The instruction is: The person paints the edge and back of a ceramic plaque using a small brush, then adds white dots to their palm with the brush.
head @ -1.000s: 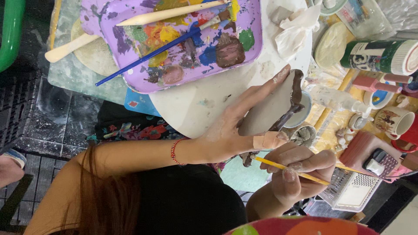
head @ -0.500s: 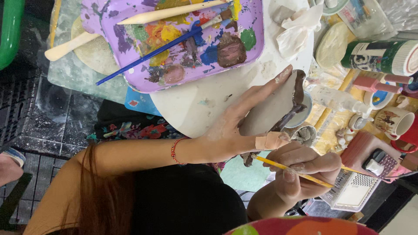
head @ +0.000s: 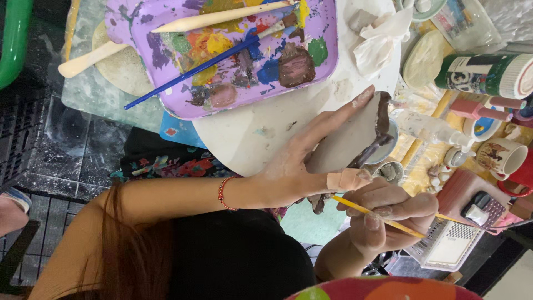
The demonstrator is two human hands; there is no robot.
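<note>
Steadied upright over the white board (head: 261, 133) by the left hand (head: 300, 161), the flat clay piece (head: 350, 139) is grasped while a thin yellow brush (head: 383, 218) is pinched in the right hand (head: 388, 214), only the edge being browned, its broad face unpainted.

Bright, even light, soft shadows.
Focus is sharp mid-frame; the dark floor at left stays dim.
</note>
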